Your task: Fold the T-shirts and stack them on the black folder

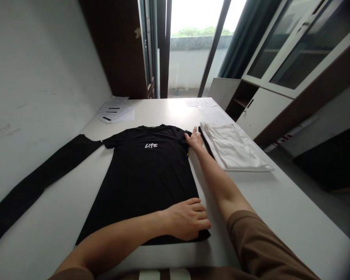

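Note:
A black short-sleeved T-shirt [146, 179] lies spread flat on the white table, its collar at the far end and a small white print on the chest. My left hand [189, 219] reaches across the lower part, its fingers bent over the right side edge near the hem. At the right sleeve, my right hand [194, 139] rests with thumb and forefinger apart, partly covering the sleeve end. Just beyond that hand is a folded stack of white cloth [231, 146], with a dark edge showing along its left side.
Printed papers [116, 112] lie at the far left of the white table [169, 111], and more sheets [210, 111] at the far right. A long black strip [43, 179] runs along the left wall. Cabinets [268, 112] stand on the right; a glass door [195, 50] is behind.

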Demonstrator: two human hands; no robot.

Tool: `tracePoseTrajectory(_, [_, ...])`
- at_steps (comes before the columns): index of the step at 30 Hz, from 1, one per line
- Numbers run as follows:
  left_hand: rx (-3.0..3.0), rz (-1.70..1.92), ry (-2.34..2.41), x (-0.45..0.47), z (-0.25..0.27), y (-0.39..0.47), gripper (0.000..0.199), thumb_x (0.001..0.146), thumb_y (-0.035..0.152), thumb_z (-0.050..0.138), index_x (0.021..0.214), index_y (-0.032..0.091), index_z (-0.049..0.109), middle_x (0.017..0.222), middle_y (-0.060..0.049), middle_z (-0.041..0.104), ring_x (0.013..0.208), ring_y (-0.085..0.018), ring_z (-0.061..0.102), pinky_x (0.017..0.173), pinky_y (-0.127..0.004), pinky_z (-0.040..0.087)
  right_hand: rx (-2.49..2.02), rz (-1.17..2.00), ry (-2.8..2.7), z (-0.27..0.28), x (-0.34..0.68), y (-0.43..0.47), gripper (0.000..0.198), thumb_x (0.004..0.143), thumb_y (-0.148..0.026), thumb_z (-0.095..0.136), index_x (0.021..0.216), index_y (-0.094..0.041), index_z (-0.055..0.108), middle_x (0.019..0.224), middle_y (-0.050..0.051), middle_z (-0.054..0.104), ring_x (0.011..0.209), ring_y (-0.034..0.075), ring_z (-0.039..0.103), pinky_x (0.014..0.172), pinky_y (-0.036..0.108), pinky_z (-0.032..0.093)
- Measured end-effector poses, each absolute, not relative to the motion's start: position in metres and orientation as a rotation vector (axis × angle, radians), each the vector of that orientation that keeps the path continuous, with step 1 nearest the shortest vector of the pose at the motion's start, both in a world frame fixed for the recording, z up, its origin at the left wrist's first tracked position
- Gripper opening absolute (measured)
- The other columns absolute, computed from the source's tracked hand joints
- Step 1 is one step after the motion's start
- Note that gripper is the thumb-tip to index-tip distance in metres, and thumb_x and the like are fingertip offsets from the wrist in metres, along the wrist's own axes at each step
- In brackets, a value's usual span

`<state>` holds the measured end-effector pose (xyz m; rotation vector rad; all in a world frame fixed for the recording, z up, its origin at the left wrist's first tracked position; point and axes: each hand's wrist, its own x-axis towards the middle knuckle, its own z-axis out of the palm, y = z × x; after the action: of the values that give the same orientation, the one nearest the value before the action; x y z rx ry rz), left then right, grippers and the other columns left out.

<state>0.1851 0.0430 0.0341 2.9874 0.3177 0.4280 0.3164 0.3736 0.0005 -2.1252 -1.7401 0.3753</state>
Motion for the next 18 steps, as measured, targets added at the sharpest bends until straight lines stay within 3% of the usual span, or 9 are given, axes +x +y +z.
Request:
tracePoseTrajectory(3, [2.993,0.478,0.347,0.184,0.026,0.043,0.028,0.094,0.022,0.056,0.120,0.019,0.065,0.105,-0.006,0.068,0.112,-0.024,0.057,0.117,-0.044,0.033,-2.219,0.377,-1.670,0.005,0.316,0.388,0.098,0.095,-0.068,0.052,0.165,-0.015,0.010,0.152,0.030,0.036,0.124,0.038,0.060,0.101,0.047,0.049])
tracePoseTrajectory(5, [3.010,0.502,0.362,0.184,0.021,0.043,0.024,0.096,0.024,0.056,0.117,0.021,0.067,0.108,-0.007,0.068,0.117,-0.025,0.056,0.117,-0.047,0.032,-2.257,0.343,-1.671,0.004,0.313,0.395,0.096,0.092,-0.062,0.061,0.163,-0.014,0.020,0.153,0.030,0.035,0.122,0.037,0.061,0.100,0.046,0.051])
tracePoseTrajectory(10, [3.027,0.522,0.414,0.183,0.013,0.045,0.020,0.097,0.026,0.057,0.111,0.020,0.070,0.118,-0.009,0.067,0.131,-0.028,0.051,0.120,-0.054,0.029,-2.255,0.412,-1.776,0.000,0.309,0.399,0.059,0.092,-0.045,0.064,0.139,-0.009,0.057,0.131,0.026,0.061,0.121,0.034,0.062,0.098,0.044,0.051])
tracePoseTrajectory(14, [3.052,0.525,0.417,0.181,0.013,0.047,0.020,0.096,0.022,0.056,0.110,0.017,0.070,0.120,-0.011,0.068,0.137,-0.030,0.049,0.122,-0.057,0.027,-2.228,0.390,-1.862,0.005,0.310,0.394,0.041,0.090,-0.036,0.064,0.124,-0.013,0.068,0.131,0.023,0.061,0.125,0.034,0.058,0.098,0.042,0.050])
tracePoseTrajectory(18, [3.034,0.573,0.350,0.180,0.021,0.047,0.017,0.095,0.023,0.055,0.104,0.017,0.068,0.116,-0.009,0.071,0.137,-0.028,0.049,0.126,-0.058,0.019,-2.078,0.250,-1.949,0.017,0.309,0.390,0.033,0.094,-0.032,0.057,0.121,-0.016,0.067,0.131,0.021,0.057,0.126,0.034,0.054,0.102,0.043,0.046])
